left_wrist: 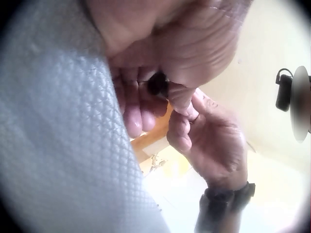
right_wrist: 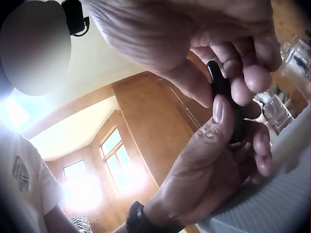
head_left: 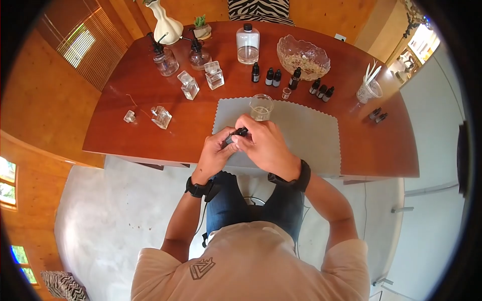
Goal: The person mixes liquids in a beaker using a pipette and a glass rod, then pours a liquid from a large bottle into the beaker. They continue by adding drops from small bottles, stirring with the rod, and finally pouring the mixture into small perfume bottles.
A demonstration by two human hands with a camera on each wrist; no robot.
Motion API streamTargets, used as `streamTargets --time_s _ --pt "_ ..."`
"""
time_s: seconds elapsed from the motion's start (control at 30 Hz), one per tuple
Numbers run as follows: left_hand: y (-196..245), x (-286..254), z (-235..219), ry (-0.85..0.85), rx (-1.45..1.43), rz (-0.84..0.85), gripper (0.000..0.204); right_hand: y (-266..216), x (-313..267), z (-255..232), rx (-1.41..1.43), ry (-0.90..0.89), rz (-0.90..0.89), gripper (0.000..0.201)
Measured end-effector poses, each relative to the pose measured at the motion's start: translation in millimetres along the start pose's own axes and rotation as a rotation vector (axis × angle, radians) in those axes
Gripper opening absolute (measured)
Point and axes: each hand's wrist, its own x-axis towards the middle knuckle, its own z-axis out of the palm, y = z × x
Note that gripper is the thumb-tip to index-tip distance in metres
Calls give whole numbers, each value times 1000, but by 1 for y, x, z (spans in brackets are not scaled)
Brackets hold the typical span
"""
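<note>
Above the near part of the grey mat (head_left: pixel 316 135), both hands meet at a small black dropper bottle (head_left: pixel 235 136). My left hand (head_left: pixel 216 151) grips its body, thumb along the side in the right wrist view. The right hand (head_left: pixel 269 149) is at the top, with thumb and fingertips around the narrow black cap (right_wrist: pixel 214 73). In the left wrist view only the dark end of the bottle (left_wrist: pixel 157 84) shows; the left fingers hide the rest. Just beyond the hands, a clear glass beaker (head_left: pixel 261 109) stands on the mat.
Several small black bottles (head_left: pixel 256 73) line the mat's far side, beside a tiny glass cup (head_left: pixel 286 93). Behind stand a large clear bottle (head_left: pixel 248 46) and a glass bowl (head_left: pixel 304 57). Square glass bottles (head_left: pixel 188 86) stand left; a cup of white strips (head_left: pixel 369 91) stands right.
</note>
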Motion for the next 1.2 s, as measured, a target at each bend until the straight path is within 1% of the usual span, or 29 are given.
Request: streamTargets --time_s 0.07,0.2,0.27,0.4,0.47,0.5,0.57,0.6,0.67,0.7,0.8,0.9,1.0,1.1,1.2 --pt "9 0 2 -31 -26 -41 27 6 1 -5 45 -60 -33 18" --pt "9 1 2 -88 -45 -36 27 7 3 -17 78 -188 -64 14" --pt "8 1 0 -128 -96 -4 26 7 6 -18 62 -211 -173 16" --pt "5 0 -5 -212 -230 -57 26 9 14 -27 60 -296 -323 20" --pt "7 3 -8 -248 -248 -62 25 7 16 -29 107 -287 -323 22" --pt "10 3 -7 -223 -240 -60 25 5 17 -30 131 -283 -321 23" --pt "15 3 -5 -174 -227 -57 25 -8 14 -32 71 -220 -202 25" --pt "12 3 -5 -193 -209 -50 25 -12 12 -32 41 -188 -141 27" --pt "5 4 -7 -232 -171 -37 26 5 10 -21 -67 -195 -164 29" --pt "6 4 -6 -231 -169 -37 26 6 11 -19 -122 -197 -176 30" --pt "9 4 -6 -218 -166 -33 27 -4 15 -26 172 -235 -243 27" --pt "8 3 -7 -199 -167 -38 28 -10 16 -19 89 -83 -250 23" --pt "12 3 -5 -198 -161 -41 29 1 14 -16 -71 -186 -155 21" --pt "11 4 -5 -215 -168 -25 30 -3 17 -24 82 -263 -168 21" --pt "7 3 -6 -222 -192 -25 30 0 19 -26 234 -295 -194 20"
